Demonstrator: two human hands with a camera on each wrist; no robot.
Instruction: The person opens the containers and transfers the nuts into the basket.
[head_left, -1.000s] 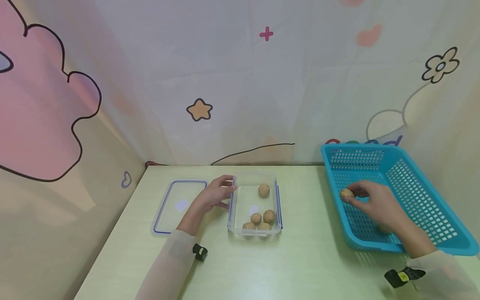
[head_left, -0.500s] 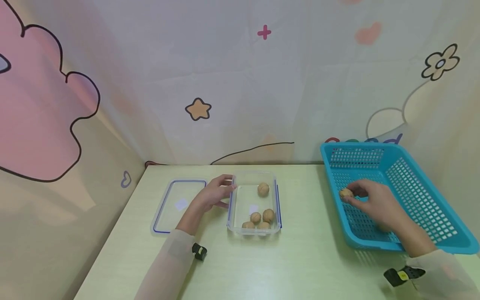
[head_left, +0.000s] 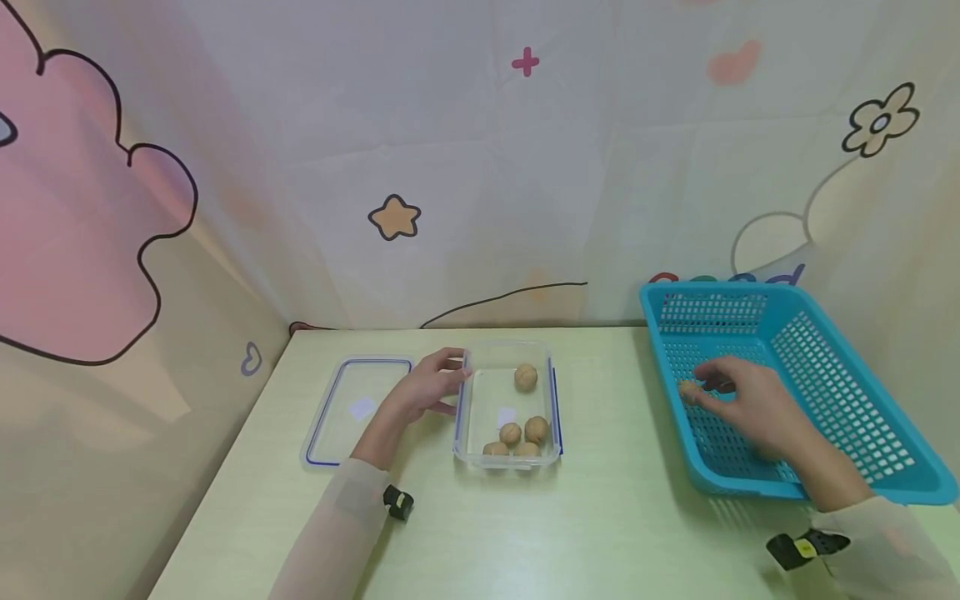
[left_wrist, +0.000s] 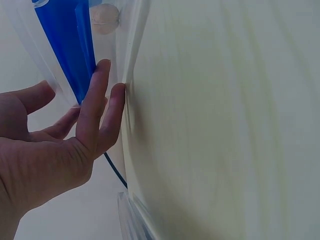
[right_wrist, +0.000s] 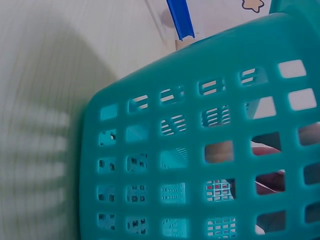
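A clear plastic box (head_left: 471, 457) with blue clips stands mid-table and holds several walnuts (head_left: 526, 377). My left hand (head_left: 431, 387) rests against its left side; in the left wrist view the fairly straight fingers touch the box's blue clip (left_wrist: 67, 45). On the right, my right hand (head_left: 753, 408) reaches into the blue basket (head_left: 873, 396). A walnut (head_left: 687, 392) sits at its thumb and index fingertips, by the basket's left wall, partly covered by the thumb. Another walnut (head_left: 765, 453) shows partly below the right hand. The right wrist view sees mostly basket wall (right_wrist: 190, 140).
Left of the box lies its clear lid (head_left: 322, 429) with a blue seal, partly behind the left forearm. A patterned curtain (head_left: 480, 167) hangs behind the table (head_left: 480, 533). The basket's raised, perforated walls surround the right hand.
The right fingers have shifted slightly around the walnut, which now shows less, a little farther left and lower. The left hand and box stay put; the view tilts slightly.
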